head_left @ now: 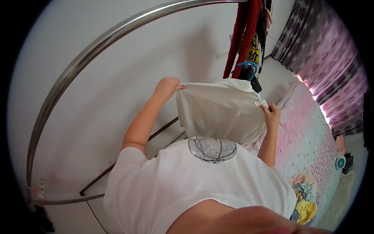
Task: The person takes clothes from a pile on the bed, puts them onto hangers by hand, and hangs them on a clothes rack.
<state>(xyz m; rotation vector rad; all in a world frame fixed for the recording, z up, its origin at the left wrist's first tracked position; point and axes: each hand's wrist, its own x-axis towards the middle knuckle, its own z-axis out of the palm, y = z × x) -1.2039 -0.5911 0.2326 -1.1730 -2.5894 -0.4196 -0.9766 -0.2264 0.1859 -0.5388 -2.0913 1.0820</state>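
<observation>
A plain white garment (222,109) is stretched out between my two hands, in front of my chest. My left hand (168,86) pinches its upper left edge, thumb pressed against the fingers. At the right side, my right hand (271,112) grips a bunched corner of the fabric between thumb and fingers. The cloth hangs down from both grips, and its lower part disappears behind my own white T-shirt (179,171) with a grey print. Just beyond the garment's top edge is a blue hanger (254,67).
A curved metal rack bar (105,41) arches over the left and top. Red cloth (244,37) and dark items hang from it at the back. On the right is a bed (311,140) with a pink-patterned sheet, piled clothes (306,199) and a small fan (340,162). Purple curtains (327,50) hang beyond.
</observation>
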